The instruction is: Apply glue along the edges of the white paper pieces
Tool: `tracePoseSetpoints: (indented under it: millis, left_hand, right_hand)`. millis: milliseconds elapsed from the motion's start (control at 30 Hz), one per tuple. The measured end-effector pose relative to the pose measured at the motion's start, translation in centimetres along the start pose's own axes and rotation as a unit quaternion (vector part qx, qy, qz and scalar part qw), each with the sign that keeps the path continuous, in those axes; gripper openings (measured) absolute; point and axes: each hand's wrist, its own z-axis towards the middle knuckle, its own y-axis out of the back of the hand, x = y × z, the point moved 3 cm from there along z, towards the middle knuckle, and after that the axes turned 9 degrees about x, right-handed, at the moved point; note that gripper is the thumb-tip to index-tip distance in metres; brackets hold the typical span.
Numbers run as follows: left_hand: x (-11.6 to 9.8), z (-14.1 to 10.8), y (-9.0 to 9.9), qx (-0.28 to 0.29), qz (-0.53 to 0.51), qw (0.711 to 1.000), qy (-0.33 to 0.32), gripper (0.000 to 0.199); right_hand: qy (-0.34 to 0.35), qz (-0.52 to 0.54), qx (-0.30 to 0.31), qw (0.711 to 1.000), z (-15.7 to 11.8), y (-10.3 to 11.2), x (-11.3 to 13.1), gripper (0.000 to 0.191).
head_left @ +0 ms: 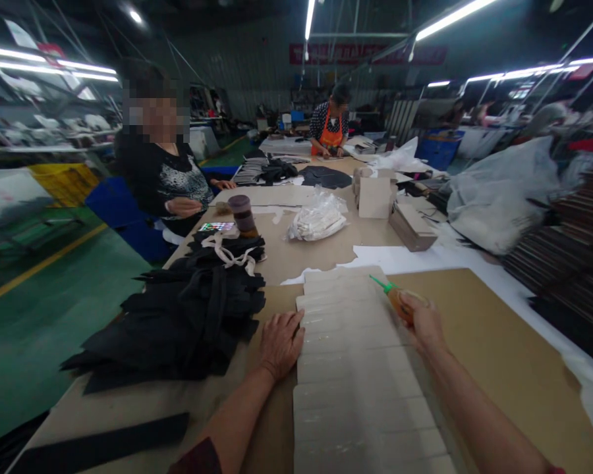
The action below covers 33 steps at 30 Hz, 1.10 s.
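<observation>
My right hand (422,319) is wrapped round a squeeze glue bottle (400,303) with amber contents. Its thin green nozzle points left, over the far end of a long row of overlapping grey-beige card pieces (350,368). Small glossy streaks show along the left side of these pieces. My left hand (281,342) lies beside the row, fingers fairly flat and fingertips at its left edge, holding nothing. Left of that hand is a heap of black fabric pieces (188,316), with pale ties (230,253) on its far end.
A dark cup (242,214) and a lit phone (217,226) stand beyond the fabric. Further back are a plastic bag (319,217) and card stacks (375,195). One person (163,164) is at the left; another in an orange apron (332,137) works at the far end.
</observation>
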Motion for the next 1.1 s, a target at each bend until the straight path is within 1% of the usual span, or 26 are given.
tracePoseSetpoints:
  millis: [67, 167, 300, 433, 700, 933, 1100]
  left_hand:
    - [0.0, -0.1, 0.0, 0.006, 0.005, 1.000, -0.002, 0.042]
    - [0.2, -0.1, 0.0, 0.006, 0.020, 1.000, 0.001, 0.041]
    - [0.3, 0.0, 0.1, 0.006, 0.035, 0.999, 0.002, 0.040]
    - [0.3, 0.1, 0.1, 0.011, 0.029, 1.000, -0.005, 0.040]
    - [0.4, 0.0, 0.1, 0.002, 0.030, 1.000, -0.006, 0.039]
    - [0.3, 0.0, 0.1, 0.001, 0.032, 0.999, -0.005, 0.038]
    - [0.3, 0.0, 0.0, 0.006, 0.037, 0.999, -0.006, 0.039]
  right_hand:
    - [-0.006, -0.025, -0.036, 0.999, 0.7, 0.7, 0.3, 0.051]
    - [0.000, -0.076, -0.068, 0.995, 1.4, 1.4, 1.0, 0.049]
    - [0.011, -0.153, -0.085, 0.985, 2.2, 2.1, 1.4, 0.046]
    - [0.018, -0.204, -0.092, 0.975, 3.0, 2.5, 1.2, 0.045]
    - [0.043, -0.250, -0.080, 0.964, 3.2, 2.2, 1.7, 0.038]
    - [0.088, -0.282, -0.038, 0.954, 3.6, 1.2, 2.7, 0.035]
    - [0.104, -0.301, -0.015, 0.948, 3.8, 0.6, 2.7, 0.038]
